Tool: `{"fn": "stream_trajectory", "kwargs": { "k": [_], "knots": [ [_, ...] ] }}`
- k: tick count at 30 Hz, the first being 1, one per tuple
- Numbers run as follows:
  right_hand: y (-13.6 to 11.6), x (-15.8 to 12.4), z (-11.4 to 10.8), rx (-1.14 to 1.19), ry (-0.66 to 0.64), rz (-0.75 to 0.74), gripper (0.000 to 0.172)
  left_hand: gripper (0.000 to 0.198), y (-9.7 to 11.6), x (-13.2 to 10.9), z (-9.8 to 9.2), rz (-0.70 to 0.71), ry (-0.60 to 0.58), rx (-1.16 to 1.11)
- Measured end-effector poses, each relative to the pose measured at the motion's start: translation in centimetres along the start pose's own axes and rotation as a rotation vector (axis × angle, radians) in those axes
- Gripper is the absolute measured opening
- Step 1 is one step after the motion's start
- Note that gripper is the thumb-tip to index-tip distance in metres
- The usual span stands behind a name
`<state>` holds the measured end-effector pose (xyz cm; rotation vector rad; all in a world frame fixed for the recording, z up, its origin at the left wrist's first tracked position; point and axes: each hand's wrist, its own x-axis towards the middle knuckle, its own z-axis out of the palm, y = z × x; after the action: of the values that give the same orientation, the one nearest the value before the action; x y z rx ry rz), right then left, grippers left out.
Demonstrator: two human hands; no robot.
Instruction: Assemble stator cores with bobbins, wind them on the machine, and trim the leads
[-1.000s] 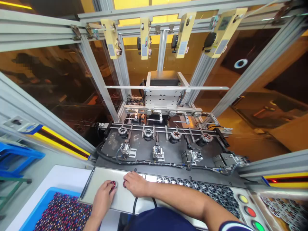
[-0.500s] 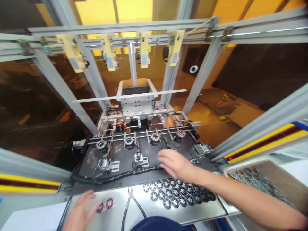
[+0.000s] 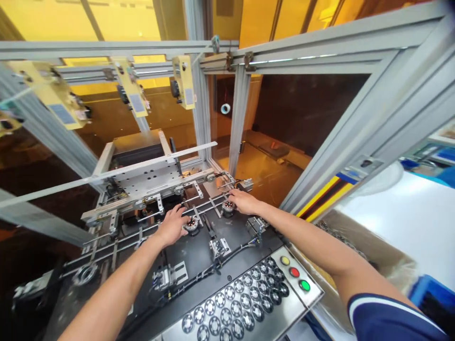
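Observation:
My left hand (image 3: 173,227) reaches over the black machine bed. Its fingers are apart, with the fingertips at the left edge of a round motor stator (image 3: 192,223) with copper-coloured windings, seated in a holder. Farther right, my right hand (image 3: 243,201) has its fingers curled at the upper edge of a second motor stator (image 3: 228,206), also in its holder; the grip is partly hidden. Another ring-shaped holder (image 3: 85,273) shows at the left, and one more is mostly covered by my left wrist. Several dark round stators (image 3: 225,316) lie in rows on the metal front panel.
Yellow, red and green buttons (image 3: 294,272) sit at the panel's right end. Small clamp units (image 3: 219,247) and a cable run cross the bed's front. Metal rails pass behind the holders. Yellow units (image 3: 183,83) hang from the frame above. A lined box (image 3: 341,241) stands at the right.
The view has swung right. My left hand has gone from the front panel up to a stator holder, and my right hand has reached farther in to the rightmost holder.

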<state>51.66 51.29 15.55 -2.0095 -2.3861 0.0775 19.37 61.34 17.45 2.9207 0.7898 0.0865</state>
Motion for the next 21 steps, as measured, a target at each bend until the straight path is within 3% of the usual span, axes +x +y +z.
{"fn": "stream_trajectory", "kwargs": {
  "k": [5,12,17,21],
  "knots": [
    [1.2,0.5,1.2,0.037,-0.020,0.010,0.032,0.028,-0.9,1.0,3.5,0.017,-0.052,-0.044],
    [1.3,1.2,1.7,0.063,-0.048,-0.046,0.031,0.028,-2.0,1.2,5.1,0.004,-0.074,-0.137],
    [1.5,1.5,1.8,0.052,-0.082,-0.075,0.030,0.015,-1.4,1.1,3.9,0.014,0.020,-0.198],
    [1.7,1.7,2.2,0.053,-0.092,-0.081,0.031,0.020,1.1,-1.6,0.9,0.055,0.168,-0.251]
  ]
}}
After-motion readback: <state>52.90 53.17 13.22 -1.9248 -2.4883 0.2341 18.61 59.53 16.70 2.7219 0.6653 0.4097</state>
